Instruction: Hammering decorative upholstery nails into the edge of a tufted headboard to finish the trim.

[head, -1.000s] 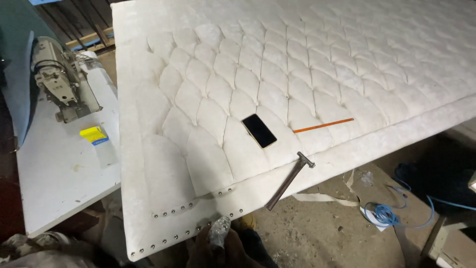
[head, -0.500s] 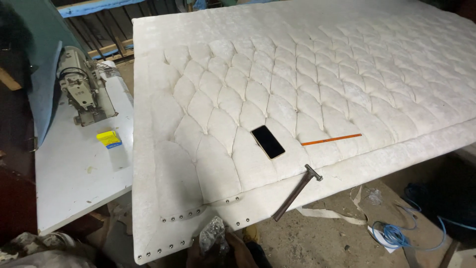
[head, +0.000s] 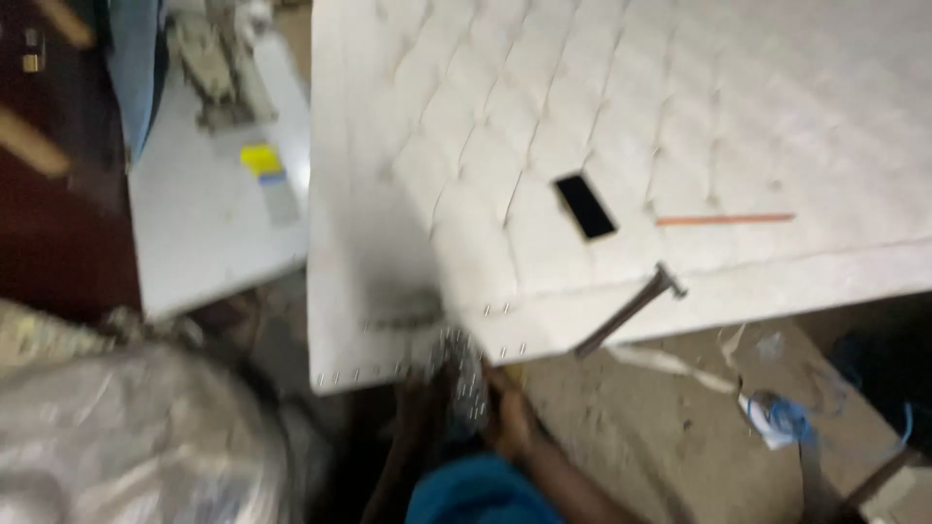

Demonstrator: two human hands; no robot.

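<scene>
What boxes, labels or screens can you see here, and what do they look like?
Phone: lies flat on the white quilted panel, near its front edge; a slim rectangle with a dark, blank screen.
Small package: lies on the pale side table to the left of the panel; a little oblong, yellow at one end, blue in the middle and grey at the other, too blurred to tell more.
</scene>
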